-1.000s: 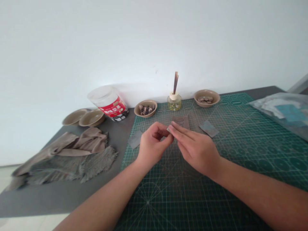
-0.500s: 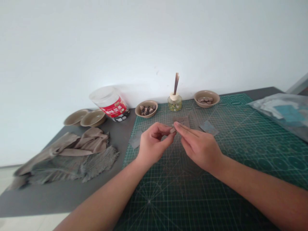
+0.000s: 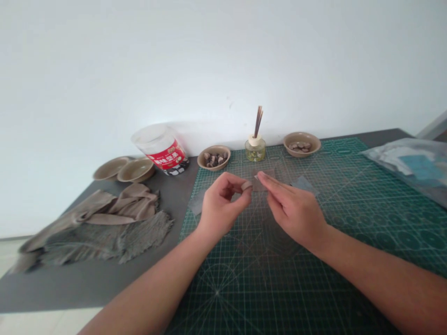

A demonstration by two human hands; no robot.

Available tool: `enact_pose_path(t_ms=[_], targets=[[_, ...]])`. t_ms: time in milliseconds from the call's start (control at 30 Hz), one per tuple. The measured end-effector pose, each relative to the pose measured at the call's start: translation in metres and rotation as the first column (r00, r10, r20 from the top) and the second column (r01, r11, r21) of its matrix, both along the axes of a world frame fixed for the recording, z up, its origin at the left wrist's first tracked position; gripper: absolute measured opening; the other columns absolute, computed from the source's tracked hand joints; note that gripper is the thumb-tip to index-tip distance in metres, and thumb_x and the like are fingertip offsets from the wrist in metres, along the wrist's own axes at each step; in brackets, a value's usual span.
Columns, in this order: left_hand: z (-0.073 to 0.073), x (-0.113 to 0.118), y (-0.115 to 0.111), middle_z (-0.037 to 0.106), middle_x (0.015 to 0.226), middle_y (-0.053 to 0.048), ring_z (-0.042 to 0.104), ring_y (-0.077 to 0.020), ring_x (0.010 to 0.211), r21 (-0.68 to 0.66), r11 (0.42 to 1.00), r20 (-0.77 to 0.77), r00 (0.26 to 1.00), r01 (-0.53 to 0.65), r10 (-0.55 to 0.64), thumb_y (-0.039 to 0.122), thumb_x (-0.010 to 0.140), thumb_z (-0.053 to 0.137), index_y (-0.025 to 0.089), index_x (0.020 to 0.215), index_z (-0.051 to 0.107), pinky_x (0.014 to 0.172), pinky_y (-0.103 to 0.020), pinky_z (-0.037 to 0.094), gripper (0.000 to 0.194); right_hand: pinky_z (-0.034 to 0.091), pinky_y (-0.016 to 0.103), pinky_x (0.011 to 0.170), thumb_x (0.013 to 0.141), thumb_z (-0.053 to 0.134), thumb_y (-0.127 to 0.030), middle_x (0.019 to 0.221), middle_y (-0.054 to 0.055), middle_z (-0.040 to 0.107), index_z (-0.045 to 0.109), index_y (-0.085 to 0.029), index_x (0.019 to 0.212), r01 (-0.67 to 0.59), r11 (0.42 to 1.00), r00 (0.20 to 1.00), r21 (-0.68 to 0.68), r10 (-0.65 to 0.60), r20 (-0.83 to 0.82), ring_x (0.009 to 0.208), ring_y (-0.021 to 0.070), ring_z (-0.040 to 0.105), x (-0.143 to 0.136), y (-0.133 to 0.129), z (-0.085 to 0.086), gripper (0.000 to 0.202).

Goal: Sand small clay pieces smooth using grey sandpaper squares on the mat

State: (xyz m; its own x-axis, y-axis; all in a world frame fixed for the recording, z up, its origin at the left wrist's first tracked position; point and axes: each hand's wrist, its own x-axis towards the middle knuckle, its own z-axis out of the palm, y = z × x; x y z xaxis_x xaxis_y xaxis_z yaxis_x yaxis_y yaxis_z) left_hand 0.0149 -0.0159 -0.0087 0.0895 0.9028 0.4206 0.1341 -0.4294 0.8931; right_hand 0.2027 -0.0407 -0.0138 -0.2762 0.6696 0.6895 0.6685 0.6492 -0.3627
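Head view, clock centred on the left pinch, twelve toward the white wall (image 3: 223, 56). My left hand (image 3: 221, 201) pinches a small brown piece (image 3: 247, 185) between thumb and fingertips, above the green mat (image 3: 296, 288). My right hand (image 3: 296, 204) is between three and four, fingers straight and pressed together; something pale shows at their tips, just beside the piece but apart, and I cannot tell whether they grip it. I'd judge it best to hold the piece by its edge, face exposed, and meet it with flat fingertips and light, even pressure so it can't twist loose.

At ten o'clock, a tan bowl (image 3: 209, 168) holds dark and tan lumps; at two, a similar bowl (image 3: 302, 137) holds flattish brown pieces. Just past twelve, a glass bottle (image 3: 255, 151) contains yellowish liquid and thin sticks (image 3: 258, 122). Between nine and ten stands a red-labelled jar (image 3: 169, 157), contents unclear. At three, a clear bag (image 3: 419, 160) encloses white and blue material.
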Motion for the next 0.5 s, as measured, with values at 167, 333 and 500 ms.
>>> enact_pose_path(t_ms=[167,333,500], targets=[[-0.007,0.000,0.002,0.067,0.074,0.000,0.060,-0.0129,0.068,0.002,0.999,-0.124,0.992,-0.038,0.038,0.021,0.080,0.076,0.018,0.082,0.070,0.063,-0.025,0.050,0.007,0.055,0.035,0.106,0.097,0.046,-0.007,0.144,0.010,0.058,0.050,-0.018,0.147,-0.014,1.000,1.000,0.028,0.013,0.026,0.127,0.0208,0.062,-0.003,-0.004,0.003,0.051],[-0.007,0.000,0.000,0.067,0.069,0.001,0.059,-0.0125,0.063,-0.001,0.996,-0.185,0.979,-0.084,0.082,0.022,0.078,0.076,0.019,0.075,0.070,0.058,-0.023,0.047,0.008,0.051,0.036,0.110,0.099,0.045,-0.007,0.143,0.015,0.058,0.056,-0.012,0.141,-0.087,0.992,0.987,0.090,0.074,0.142,0.132,0.0213,0.058,-0.010,-0.006,-0.001,0.044],[-0.004,0.002,-0.005,0.068,0.071,0.000,0.061,-0.0126,0.065,-0.007,0.996,-0.120,0.989,-0.089,0.088,0.023,0.078,0.078,0.018,0.074,0.069,0.061,-0.024,0.050,0.011,0.054,0.033,0.107,0.100,0.045,-0.008,0.143,0.015,0.058,0.057,-0.010,0.140,-0.046,0.997,0.987,0.070,0.035,0.155,0.129,0.0207,0.060,-0.009,-0.005,-0.001,0.042]])
